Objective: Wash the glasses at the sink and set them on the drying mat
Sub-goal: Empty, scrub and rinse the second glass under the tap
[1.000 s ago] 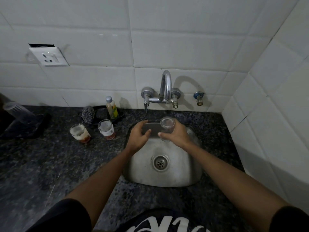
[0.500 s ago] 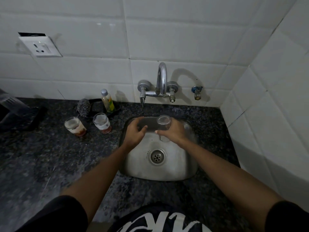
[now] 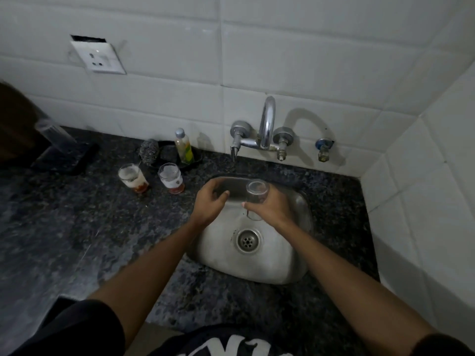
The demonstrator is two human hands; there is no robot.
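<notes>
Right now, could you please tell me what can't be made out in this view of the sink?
- Head view: whether water runs from the tap; too dim and small to tell.
- The right hand's grip hides much of the clear glass.
- The drying mat and the upturned glass on it are blurred near the left edge.
- The bottle's label is too small to read.

Bare forearms, short black sleeves [image 3: 77, 327], black tee w/ white print
</notes>
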